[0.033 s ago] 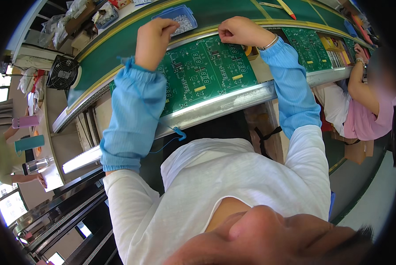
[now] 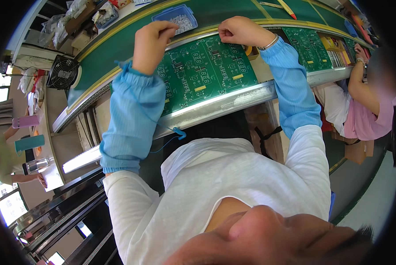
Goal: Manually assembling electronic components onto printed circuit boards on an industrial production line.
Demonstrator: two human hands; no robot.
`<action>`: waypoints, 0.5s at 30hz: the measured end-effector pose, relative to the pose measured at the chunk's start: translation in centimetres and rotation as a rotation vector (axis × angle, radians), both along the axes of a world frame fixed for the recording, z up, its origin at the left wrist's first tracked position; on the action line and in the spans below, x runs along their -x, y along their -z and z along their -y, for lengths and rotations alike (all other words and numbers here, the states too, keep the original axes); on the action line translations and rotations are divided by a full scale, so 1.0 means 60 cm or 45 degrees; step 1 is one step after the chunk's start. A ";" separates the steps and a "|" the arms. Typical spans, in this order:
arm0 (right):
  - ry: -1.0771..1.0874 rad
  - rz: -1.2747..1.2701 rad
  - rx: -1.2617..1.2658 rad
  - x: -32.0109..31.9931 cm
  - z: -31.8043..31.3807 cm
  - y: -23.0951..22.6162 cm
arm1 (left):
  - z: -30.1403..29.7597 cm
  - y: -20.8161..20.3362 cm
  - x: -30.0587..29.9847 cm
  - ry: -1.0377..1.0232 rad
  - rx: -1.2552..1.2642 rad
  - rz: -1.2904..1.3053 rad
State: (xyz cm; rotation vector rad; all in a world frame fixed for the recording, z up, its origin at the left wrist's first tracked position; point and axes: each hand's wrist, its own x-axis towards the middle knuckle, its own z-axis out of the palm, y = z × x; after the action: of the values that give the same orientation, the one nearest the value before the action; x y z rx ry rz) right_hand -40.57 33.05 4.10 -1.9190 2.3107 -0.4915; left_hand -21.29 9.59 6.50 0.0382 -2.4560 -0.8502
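A green circuit board (image 2: 226,84) with digit displays, chips and yellow parts lies in front of me along the metal rail. Over its far left part my left hand (image 2: 148,46) is raised, thumb and fingers pinched together. Just beyond those fingertips stands a blue tray (image 2: 192,17) of small clear parts (image 2: 181,23). My right hand (image 2: 242,32) is closed in a pinch at the board's far edge, right of the tray. Whatever either pinch holds is too small or hidden to make out. Blue sleeve covers are on both forearms.
The silver rail (image 2: 224,104) runs along my near side. Another green board (image 2: 306,48) lies to the right, near a person in pink (image 2: 370,106). A black fan (image 2: 63,72) stands left of the green belt (image 2: 98,53). A yellow pen-like tool (image 2: 287,9) lies far off.
My left hand has shifted slightly to the left and toward me, its fingers still pinched. My right hand and the board look the same.
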 end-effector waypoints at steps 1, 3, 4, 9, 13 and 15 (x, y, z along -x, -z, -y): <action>-0.007 -0.030 -0.003 -0.002 0.003 -0.001 | -0.006 -0.012 -0.024 0.029 -0.428 0.222; -0.012 -0.028 -0.011 -0.006 0.007 -0.001 | 0.002 -0.005 -0.050 0.064 -0.639 0.268; -0.014 -0.028 -0.021 -0.008 0.010 0.000 | 0.008 0.004 -0.060 0.104 -0.853 0.311; 0.000 0.159 -0.027 -0.003 0.003 -0.012 | 0.013 0.050 -0.073 0.188 -1.207 0.451; 0.014 0.180 0.105 0.008 0.003 0.004 | 0.014 0.060 -0.067 0.188 -1.213 0.469; 0.023 0.194 0.163 0.011 0.005 0.009 | 0.015 0.064 -0.065 0.180 -1.195 0.458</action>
State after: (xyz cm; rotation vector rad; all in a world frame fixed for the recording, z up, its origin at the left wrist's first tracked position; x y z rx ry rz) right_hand -41.22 32.73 3.55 -1.8430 2.2521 -0.7769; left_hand -17.41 8.72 2.63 0.3818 -2.1353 -2.1330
